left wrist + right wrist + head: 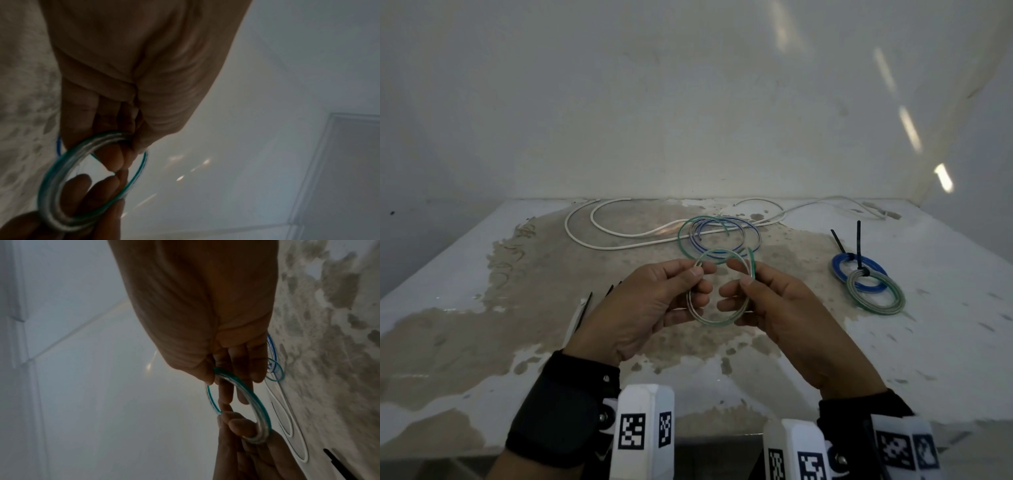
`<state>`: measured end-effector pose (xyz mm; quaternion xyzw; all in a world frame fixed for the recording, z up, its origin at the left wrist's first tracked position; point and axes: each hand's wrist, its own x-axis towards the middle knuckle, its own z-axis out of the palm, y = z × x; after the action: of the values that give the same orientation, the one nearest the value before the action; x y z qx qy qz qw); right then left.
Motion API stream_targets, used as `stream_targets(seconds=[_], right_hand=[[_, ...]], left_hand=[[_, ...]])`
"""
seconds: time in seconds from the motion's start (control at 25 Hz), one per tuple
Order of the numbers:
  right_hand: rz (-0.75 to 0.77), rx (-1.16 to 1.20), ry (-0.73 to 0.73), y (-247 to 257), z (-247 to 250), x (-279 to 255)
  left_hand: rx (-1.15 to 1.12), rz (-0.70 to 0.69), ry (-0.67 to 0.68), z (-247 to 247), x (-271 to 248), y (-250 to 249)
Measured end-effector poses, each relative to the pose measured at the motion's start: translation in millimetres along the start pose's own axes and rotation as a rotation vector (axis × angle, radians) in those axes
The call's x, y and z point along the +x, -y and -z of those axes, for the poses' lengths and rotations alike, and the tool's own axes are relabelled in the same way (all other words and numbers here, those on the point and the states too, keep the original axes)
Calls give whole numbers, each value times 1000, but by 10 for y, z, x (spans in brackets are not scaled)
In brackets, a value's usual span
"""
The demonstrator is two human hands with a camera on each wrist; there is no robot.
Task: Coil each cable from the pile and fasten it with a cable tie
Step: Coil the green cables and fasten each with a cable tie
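A clear cable with a green stripe is wound into a small coil [709,322], held above the table between both hands. My left hand [700,282] pinches the coil's left side with thumb and fingers. On the right side, my right hand [738,278] pinches it the same way. The cable's loose tail [682,240] loops back onto the table behind. The left wrist view shows the coil [52,177] under my left fingers [115,160]. The right wrist view shows the coil [258,404] below my right fingers [228,391]. Black cable ties [587,301] lie left of my left hand, partly hidden.
Two tied coils, one blue [840,270] and one green-striped [893,301], lie at the right with black tie tails sticking up. A blue-striped cable [726,251] and a long white cable [602,236] lie loose at the back of the stained white table [482,274], near the wall.
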<state>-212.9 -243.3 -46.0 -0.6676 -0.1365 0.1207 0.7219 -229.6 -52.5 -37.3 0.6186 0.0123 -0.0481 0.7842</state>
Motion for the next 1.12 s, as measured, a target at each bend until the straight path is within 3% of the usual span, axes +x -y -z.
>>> stream_targets(seconds=[0.24, 0.48, 0.64, 0.84, 0.96, 1.12], right_hand=[[-55, -5, 193, 98, 125, 1], [-53, 270, 55, 110, 92, 91], [40, 375, -75, 102, 83, 115], [272, 522, -219, 252, 269, 95], [187, 314, -183, 292, 301, 70], [73, 122, -71, 290, 230, 34]], left_hand=[[-21, -30, -58, 14, 64, -13], [-2, -46, -30, -88, 121, -4], [113, -77, -12, -163, 146, 28], [309, -130, -182, -14, 196, 56], [342, -216, -188, -5, 227, 61], [516, -412, -25, -116, 333, -13]])
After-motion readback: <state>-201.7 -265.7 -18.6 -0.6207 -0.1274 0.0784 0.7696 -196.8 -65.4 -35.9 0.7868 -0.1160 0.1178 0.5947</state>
